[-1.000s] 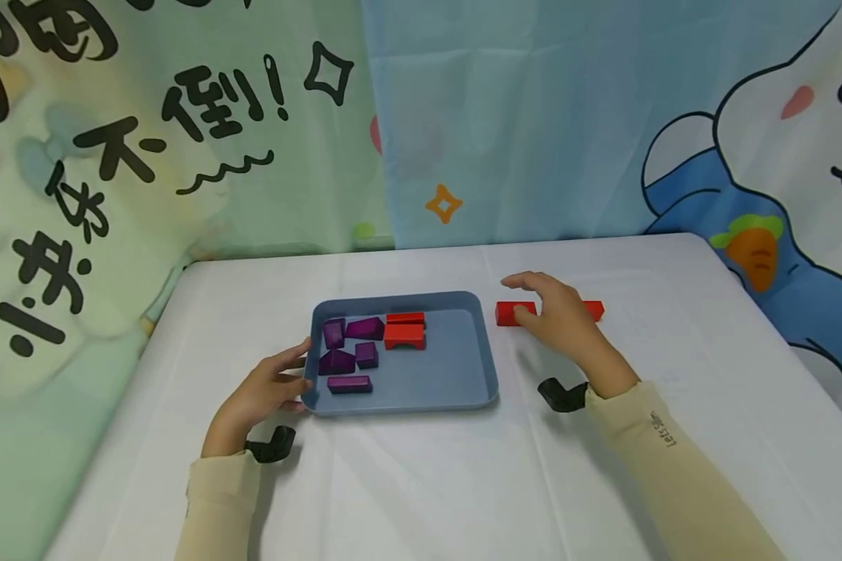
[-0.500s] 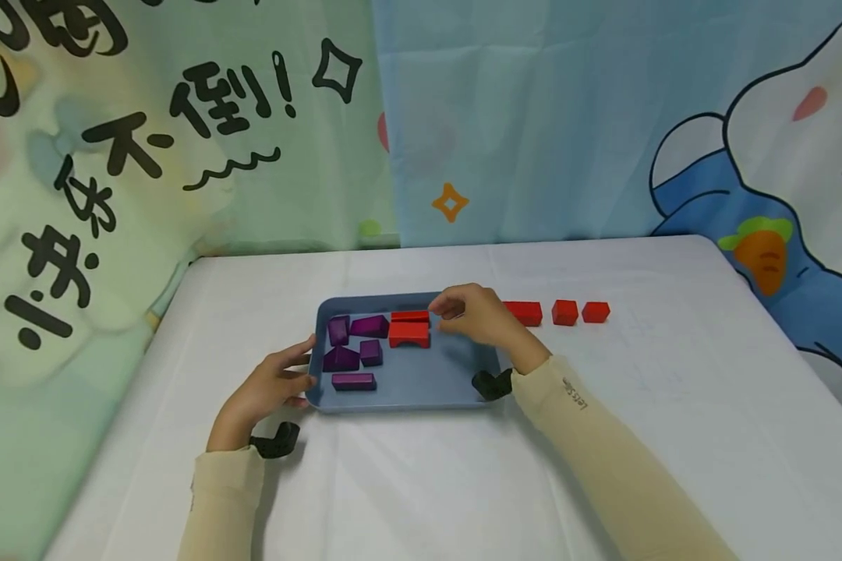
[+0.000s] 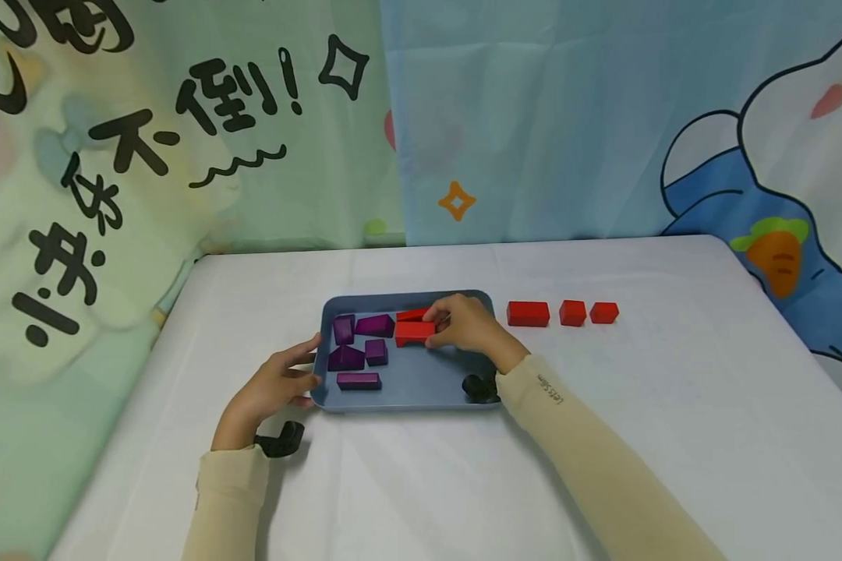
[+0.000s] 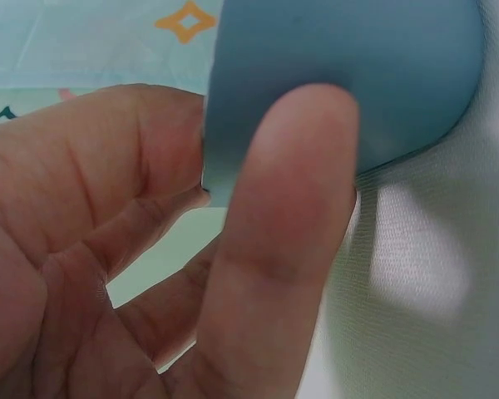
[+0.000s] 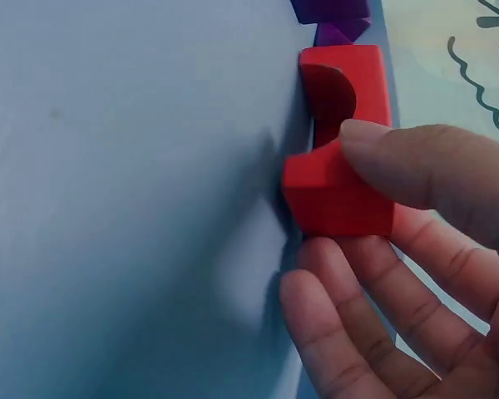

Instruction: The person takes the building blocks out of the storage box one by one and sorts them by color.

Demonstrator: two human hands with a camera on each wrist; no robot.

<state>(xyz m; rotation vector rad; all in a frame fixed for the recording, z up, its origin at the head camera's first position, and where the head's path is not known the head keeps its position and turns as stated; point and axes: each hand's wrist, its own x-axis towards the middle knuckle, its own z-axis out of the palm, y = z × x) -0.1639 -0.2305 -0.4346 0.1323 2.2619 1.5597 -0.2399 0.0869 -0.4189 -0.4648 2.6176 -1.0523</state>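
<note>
A blue-grey tray (image 3: 407,399) lies on the table with several purple and red blocks in its left half. My left hand (image 3: 275,389) holds the tray's left edge, its thumb (image 4: 295,191) pressed to the outer wall in the left wrist view. With my right hand (image 3: 466,327) I pinch the right end of a red arch block (image 3: 414,333). In the right wrist view the thumb lies on the face of that arch block (image 5: 349,187), the fingers by its end. Behind it a flat red block (image 3: 410,315) sits slightly slanted, partly hidden by my fingers.
Three red blocks, a long one (image 3: 528,314) and two smaller ones (image 3: 572,313), stand in a row right of the tray. Purple blocks (image 3: 346,358) sit left of the arch. A printed curtain (image 3: 519,125) hangs behind the white-covered table (image 3: 407,491).
My right hand has moved left from the red blocks on the table into the tray and taken hold of the arch block. The flat red block behind has turned slightly. My left hand stays on the tray.
</note>
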